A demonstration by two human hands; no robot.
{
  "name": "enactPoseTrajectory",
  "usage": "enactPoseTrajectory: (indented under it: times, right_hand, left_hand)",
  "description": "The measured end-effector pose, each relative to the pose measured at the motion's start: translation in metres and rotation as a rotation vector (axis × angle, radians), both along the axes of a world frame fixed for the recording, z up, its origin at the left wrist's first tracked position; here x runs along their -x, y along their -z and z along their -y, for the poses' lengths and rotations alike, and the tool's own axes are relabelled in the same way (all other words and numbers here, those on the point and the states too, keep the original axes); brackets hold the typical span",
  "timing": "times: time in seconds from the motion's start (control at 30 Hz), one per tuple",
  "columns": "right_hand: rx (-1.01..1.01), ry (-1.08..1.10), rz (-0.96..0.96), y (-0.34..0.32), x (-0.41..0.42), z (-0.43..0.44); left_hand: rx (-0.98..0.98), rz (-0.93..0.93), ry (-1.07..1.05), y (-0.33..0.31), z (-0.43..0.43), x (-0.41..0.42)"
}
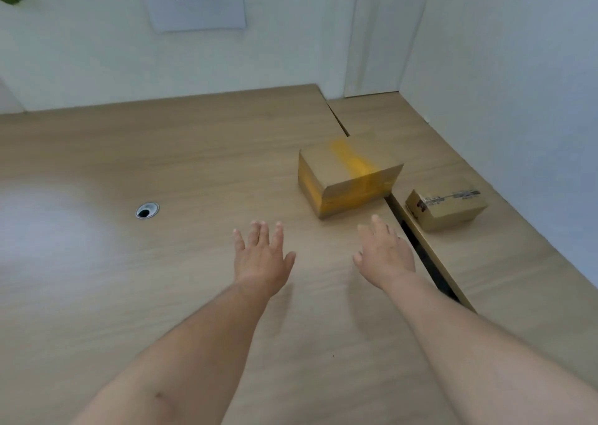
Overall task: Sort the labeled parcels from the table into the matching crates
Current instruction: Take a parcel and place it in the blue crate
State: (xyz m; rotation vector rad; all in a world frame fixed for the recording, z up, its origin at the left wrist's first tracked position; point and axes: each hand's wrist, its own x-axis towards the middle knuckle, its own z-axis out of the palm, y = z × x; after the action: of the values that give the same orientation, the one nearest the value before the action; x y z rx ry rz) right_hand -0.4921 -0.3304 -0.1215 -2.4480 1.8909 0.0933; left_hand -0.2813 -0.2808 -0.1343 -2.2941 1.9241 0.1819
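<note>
Both spread and empty: the right grip (385, 256) was nearer than the left grip (262, 256) to the yellow-taped parcel (348, 175), sitting on the counter (161, 295) just ahead-right, long axis slanting crosswise

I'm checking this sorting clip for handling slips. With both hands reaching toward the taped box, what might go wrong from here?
1. The taped box sits at the edge of the table gap; a sideways nudge might tip a corner in.
2. The left hand and right hand are open and short of it; the smooth tape may slip in a loose grip.
3. No label shows, so the sorting could go wrong.
</note>
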Motion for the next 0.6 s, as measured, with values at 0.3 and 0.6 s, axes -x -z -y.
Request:
enactPoseTrajectory:
  times: [0.3, 0.6]
  right_hand:
    - [0.128, 0.076, 0.134, -0.015, 0.044, 0.163]
    - [-0.089, 0.169, 0.458, -0.013, 0.041, 0.22]
  left_hand:
    - [0.108, -0.273, -0.154, -0.015, 0.129, 0.029]
    - [0.133, -0.842, -0.377, -0.011, 0.168, 0.048]
